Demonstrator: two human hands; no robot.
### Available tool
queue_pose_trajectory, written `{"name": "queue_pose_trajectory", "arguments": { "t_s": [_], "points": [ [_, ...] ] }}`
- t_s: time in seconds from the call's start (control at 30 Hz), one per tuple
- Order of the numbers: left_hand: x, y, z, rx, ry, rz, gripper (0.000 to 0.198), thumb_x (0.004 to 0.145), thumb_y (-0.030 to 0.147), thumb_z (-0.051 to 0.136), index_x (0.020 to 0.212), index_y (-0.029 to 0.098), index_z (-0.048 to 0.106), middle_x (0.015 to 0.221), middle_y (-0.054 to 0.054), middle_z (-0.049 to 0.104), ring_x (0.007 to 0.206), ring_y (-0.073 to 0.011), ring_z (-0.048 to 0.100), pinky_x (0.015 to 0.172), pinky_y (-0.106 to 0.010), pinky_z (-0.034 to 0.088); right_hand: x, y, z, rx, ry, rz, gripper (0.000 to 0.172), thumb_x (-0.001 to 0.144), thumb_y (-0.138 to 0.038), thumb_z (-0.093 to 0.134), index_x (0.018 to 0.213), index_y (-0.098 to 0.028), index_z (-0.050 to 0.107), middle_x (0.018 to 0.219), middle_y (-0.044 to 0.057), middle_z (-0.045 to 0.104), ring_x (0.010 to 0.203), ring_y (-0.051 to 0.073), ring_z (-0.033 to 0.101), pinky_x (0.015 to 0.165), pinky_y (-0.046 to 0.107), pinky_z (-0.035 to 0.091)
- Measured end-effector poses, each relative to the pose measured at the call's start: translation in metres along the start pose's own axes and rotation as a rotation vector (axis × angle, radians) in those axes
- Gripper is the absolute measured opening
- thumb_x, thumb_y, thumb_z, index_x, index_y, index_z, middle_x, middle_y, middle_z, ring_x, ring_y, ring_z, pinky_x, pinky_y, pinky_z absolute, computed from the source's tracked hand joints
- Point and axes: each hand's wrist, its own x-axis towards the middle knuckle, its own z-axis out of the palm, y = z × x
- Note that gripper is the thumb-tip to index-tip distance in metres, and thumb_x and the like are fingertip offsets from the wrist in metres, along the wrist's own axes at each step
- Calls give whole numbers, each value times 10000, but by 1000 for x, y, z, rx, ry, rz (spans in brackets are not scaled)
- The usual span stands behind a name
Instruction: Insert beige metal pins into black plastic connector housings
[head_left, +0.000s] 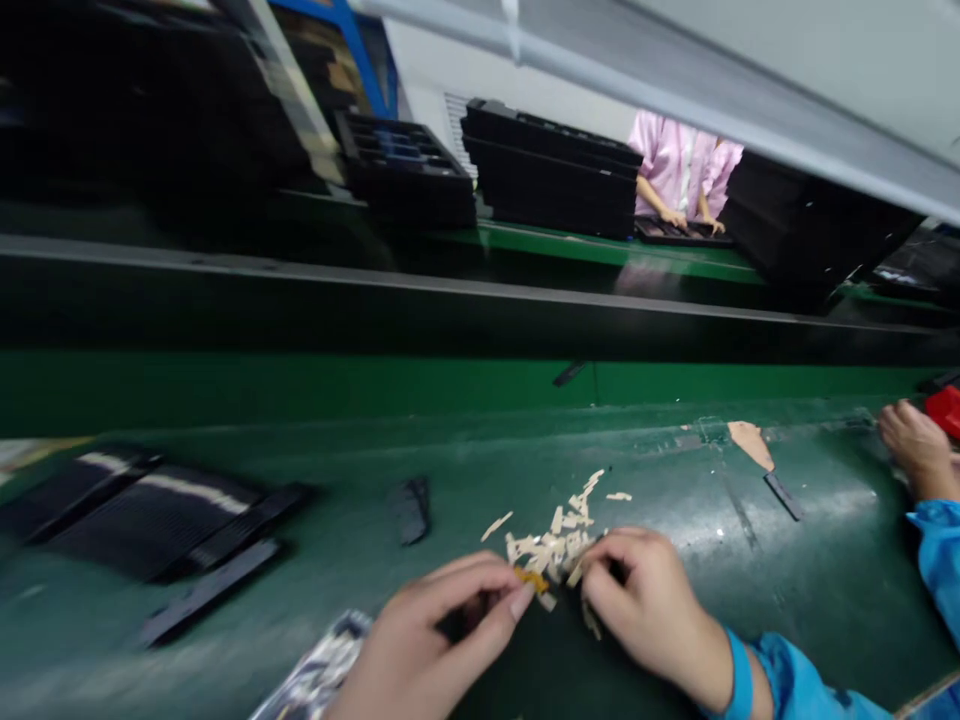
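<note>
On the green table (465,465), our left hand (431,635) has thumb and forefinger pinched together. Our right hand (652,600) curls at the pile's right edge; we cannot tell whether its fingertips grip anything. The pale strips (553,548) lie loose between both hands, so a brushing knuckle could scatter them. The amber piece (532,579), pinched in our left fingertips, could drop among them if that hold slackens.
</note>
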Motion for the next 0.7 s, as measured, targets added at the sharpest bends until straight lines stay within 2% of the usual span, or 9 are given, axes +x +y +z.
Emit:
{"name": "queue_pose_trajectory", "arguments": {
  "t_s": [0.07, 0.13, 0.2, 0.23, 0.33, 0.4, 0.47, 0.53, 0.7],
  "points": [
    [2, 5, -5, -72, 17, -24, 226, 909, 313, 679, 710, 230, 744, 708, -7, 719, 660, -179, 683, 616, -225, 521, 1, 3, -6, -133, -11, 11, 245, 904, -210, 673, 669, -203, 741, 675, 46, 723, 685, 213, 671, 712, 320, 489],
    [3, 6, -6, -120, 12, -37, 166, 904, 298, 695, 781, 234, 785, 759, -18, 737, 699, -186, 694, 649, -240, 544, 3, 3, -11, -112, -10, -13, 195, 957, -271, 643, 847, -209, 792, 833, 81, 759, 822, 244, 678, 781, 348, 494],
    [2, 5, -4, -124, 15, -31, 94, 889, 290, 733, 887, 251, 818, 838, -26, 762, 758, -197, 714, 705, -263, 571, 3, 1, -13, 102, -80, 30, 213, 985, -342, 627, 1009, -217, 798, 957, 87, 768, 885, 235, 670, 790, 335, 500],
    [1, 3, -2, -108, 23, -18, 91, 877, 290, 760, 934, 260, 824, 882, -30, 773, 799, -205, 725, 745, -281, 583, 2, -1, -13, 260, -163, 98, 259, 990, -406, 626, 1018, -213, 796, 946, 80, 766, 830, 212, 659, 736, 313, 497],
    [-1, -4, 2, -28, 70, 75, 178, 851, 300, 824, 1027, 272, 820, 983, -45, 788, 915, -237, 736, 849, -338, 589, 0, -7, -10, 723, -467, 383, 442, 924, -597, 672, 856, -175, 783, 762, 44, 729, 539, 115, 508, 502, 246, 368],
    [-1, -9, 3, 25, 99, 151, 224, 854, 309, 837, 1072, 269, 811, 996, -51, 790, 930, -244, 730, 858, -356, 587, -1, -10, -10, 893, -551, 508, 430, 821, -585, 790, 780, -158, 762, 677, 15, 688, 461, 71, 411, 453, 227, 277],
    [0, -10, 3, 62, 107, 196, 247, 854, 308, 841, 1095, 266, 804, 999, -52, 792, 925, -245, 726, 851, -365, 585, -1, -12, -11, 950, -526, 552, 374, 732, -499, 885, 726, -154, 741, 615, -18, 632, 447, 54, 379, 451, 221, 242],
    [1, -9, 3, 66, 99, 192, 207, 865, 277, 820, 1072, 265, 807, 995, -49, 793, 911, -239, 728, 844, -365, 587, 0, -13, -13, 941, -447, 554, 348, 708, -453, 907, 696, -154, 728, 582, -37, 591, 453, 52, 362, 459, 223, 236],
    [0, -1, 7, -153, -16, 27, 139, 895, 212, 724, 951, 264, 840, 979, -44, 794, 899, -216, 752, 840, -332, 607, -5, -15, -10, 767, -201, 418, 267, 797, -424, 850, 755, -170, 783, 614, -17, 611, 563, 96, 447, 550, 233, 341]
  ]
}}
